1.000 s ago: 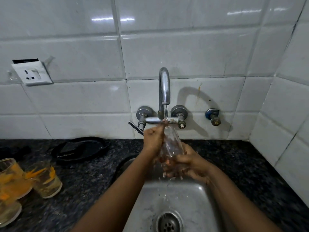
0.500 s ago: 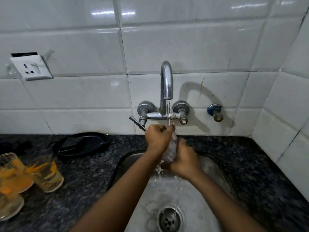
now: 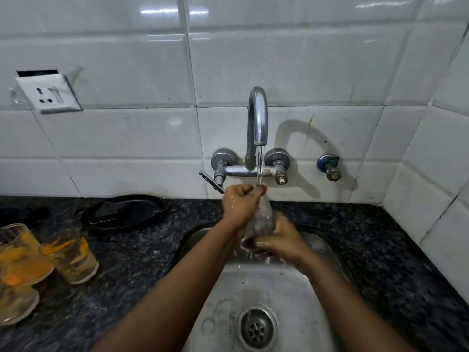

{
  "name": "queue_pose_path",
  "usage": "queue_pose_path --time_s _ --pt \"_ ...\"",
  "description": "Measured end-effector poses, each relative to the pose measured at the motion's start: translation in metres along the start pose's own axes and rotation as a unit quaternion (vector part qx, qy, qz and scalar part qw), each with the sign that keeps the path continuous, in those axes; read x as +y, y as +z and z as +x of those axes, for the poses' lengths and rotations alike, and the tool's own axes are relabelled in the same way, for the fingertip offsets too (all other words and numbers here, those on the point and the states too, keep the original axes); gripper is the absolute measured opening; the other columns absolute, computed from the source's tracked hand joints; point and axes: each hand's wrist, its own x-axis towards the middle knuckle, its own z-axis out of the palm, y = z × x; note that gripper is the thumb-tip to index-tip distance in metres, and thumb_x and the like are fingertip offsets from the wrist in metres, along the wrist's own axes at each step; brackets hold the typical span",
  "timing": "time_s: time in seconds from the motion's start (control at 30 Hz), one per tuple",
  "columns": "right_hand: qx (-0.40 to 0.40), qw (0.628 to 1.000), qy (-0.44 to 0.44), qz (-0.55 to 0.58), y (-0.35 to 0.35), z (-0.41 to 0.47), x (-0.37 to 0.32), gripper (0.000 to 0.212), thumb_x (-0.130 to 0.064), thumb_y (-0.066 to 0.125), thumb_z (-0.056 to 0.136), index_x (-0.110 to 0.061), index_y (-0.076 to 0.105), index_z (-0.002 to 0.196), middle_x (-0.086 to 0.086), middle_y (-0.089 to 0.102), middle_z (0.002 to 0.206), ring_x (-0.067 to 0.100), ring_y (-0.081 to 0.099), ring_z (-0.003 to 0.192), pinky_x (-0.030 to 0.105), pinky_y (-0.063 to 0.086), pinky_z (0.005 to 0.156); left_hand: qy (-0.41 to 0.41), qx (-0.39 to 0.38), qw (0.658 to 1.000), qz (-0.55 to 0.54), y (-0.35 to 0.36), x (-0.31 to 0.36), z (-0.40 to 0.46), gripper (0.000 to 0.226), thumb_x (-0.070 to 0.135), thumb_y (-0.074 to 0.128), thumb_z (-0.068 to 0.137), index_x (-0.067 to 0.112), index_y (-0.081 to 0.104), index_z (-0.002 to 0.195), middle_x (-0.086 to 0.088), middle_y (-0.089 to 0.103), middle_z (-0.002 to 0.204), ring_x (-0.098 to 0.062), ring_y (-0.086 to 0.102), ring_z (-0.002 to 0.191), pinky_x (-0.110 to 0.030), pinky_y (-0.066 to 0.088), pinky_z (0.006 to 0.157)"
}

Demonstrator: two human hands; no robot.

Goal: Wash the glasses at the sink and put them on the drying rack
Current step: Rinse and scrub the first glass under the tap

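Over the steel sink (image 3: 299,283), a clear glass (image 3: 261,219) is held tilted under the running tap (image 3: 257,118). The right hand (image 3: 279,240) wraps around its lower end, and the left hand (image 3: 239,203) curls over its top where the water lands. Three orange-patterned glasses (image 3: 73,257) stand on the dark worktop (image 3: 142,252) to the left.

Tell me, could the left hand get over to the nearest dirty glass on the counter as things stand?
Probably yes, once it lets go: the left hand grips the glass under the tap, and the dirty glass stands unobstructed on its side.
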Motion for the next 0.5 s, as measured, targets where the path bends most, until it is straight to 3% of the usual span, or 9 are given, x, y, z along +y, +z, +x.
queue_pose_path --time_s 0.07,0.1,0.17,0.23,0.3,0.33,0.37,0.43,0.5 --pt "-0.141 0.962 0.046 0.231 -0.01 -0.006 0.003 0.052 -0.02 0.077 0.063 -0.005 0.06 0.11 0.017 0.069 0.098 0.031 0.068 0.083 0.043 0.058 0.071 -0.028 -0.037 0.992 -0.116 -0.005 0.001 -0.002 0.046 0.025 0.063 0.086 0.015 0.042 0.047 -0.001 0.039 0.045 -0.009 0.033 0.037 -0.022 0.032 0.045" --pt "-0.172 0.95 0.045 0.258 -0.014 -0.01 0.002 0.043 -0.02 0.073 0.065 -0.006 0.064 0.105 0.018 0.069 0.094 0.031 0.068 0.082 0.042 0.057 0.07 -0.026 -0.057 0.989 -0.131 -0.007 0.002 -0.002 0.046 0.029 0.06 0.088 0.014 0.043 0.047 -0.002 0.041 0.047 -0.009 0.034 0.036 -0.021 0.033 0.045" --pt "-0.15 0.973 0.014 0.177 -0.016 -0.006 -0.002 0.033 -0.013 0.071 0.072 -0.01 0.062 0.104 0.015 0.069 0.096 0.029 0.068 0.085 0.042 0.054 0.075 0.025 -0.103 0.994 -0.036 -0.01 0.008 0.001 0.05 0.039 0.05 0.091 0.011 0.049 0.05 -0.004 0.048 0.049 -0.007 0.042 0.036 -0.02 0.039 0.045" --pt "-0.056 0.998 -0.037 0.009 -0.017 0.003 -0.005 0.045 -0.003 0.075 0.071 -0.012 0.056 0.111 0.012 0.067 0.106 0.026 0.066 0.095 0.038 0.053 0.083 0.089 -0.172 0.972 0.132 -0.016 0.021 0.001 0.055 0.047 0.041 0.093 0.008 0.058 0.058 -0.005 0.059 0.056 -0.009 0.054 0.047 -0.019 0.047 0.054" --pt "0.041 0.987 -0.107 -0.111 -0.017 0.012 -0.009 0.053 -0.001 0.077 0.068 -0.011 0.055 0.116 0.012 0.064 0.112 0.028 0.062 0.104 0.03 0.05 0.086 0.125 -0.268 0.91 0.291 -0.023 0.032 0.0 0.044 0.044 0.051 0.09 0.005 0.067 0.076 -0.007 0.066 0.073 -0.015 0.064 0.068 -0.017 0.049 0.064" --pt "0.067 0.978 -0.137 -0.142 -0.019 0.013 -0.013 0.048 -0.004 0.076 0.071 -0.012 0.055 0.114 0.01 0.064 0.11 0.028 0.061 0.104 0.03 0.05 0.085 0.132 -0.333 0.862 0.36 -0.027 0.032 0.0 0.032 0.036 0.061 0.086 0.006 0.068 0.09 -0.009 0.068 0.088 -0.018 0.065 0.083 -0.014 0.047 0.071" --pt "0.082 0.964 -0.162 -0.194 -0.022 0.014 -0.016 0.047 -0.008 0.075 0.072 -0.014 0.055 0.114 0.008 0.063 0.11 0.027 0.06 0.104 0.033 0.05 0.084 0.131 -0.398 0.807 0.416 -0.03 0.033 -0.001 0.034 0.03 0.069 0.081 0.009 0.065 0.107 -0.009 0.065 0.108 -0.02 0.06 0.102 -0.014 0.043 0.083" --pt "0.081 0.909 -0.207 -0.354 -0.025 0.013 -0.024 0.066 -0.012 0.08 0.065 -0.016 0.048 0.123 0.005 0.057 0.12 0.023 0.052 0.111 0.035 0.048 0.089 0.13 -0.474 0.706 0.509 -0.033 0.027 -0.005 0.072 0.026 0.076 0.073 0.022 0.042 0.136 -0.003 0.041 0.143 -0.018 0.036 0.131 -0.026 0.028 0.107" --pt "0.082 0.871 -0.216 -0.433 -0.028 0.015 -0.026 0.076 -0.014 0.08 0.065 -0.016 0.042 0.13 0.004 0.048 0.13 0.021 0.043 0.12 0.034 0.043 0.095 0.202 -0.452 0.637 0.591 -0.031 0.022 -0.008 0.09 0.019 0.075 0.073 0.025 0.023 0.145 -0.003 0.021 0.155 -0.021 0.018 0.141 -0.035 0.019 0.115"
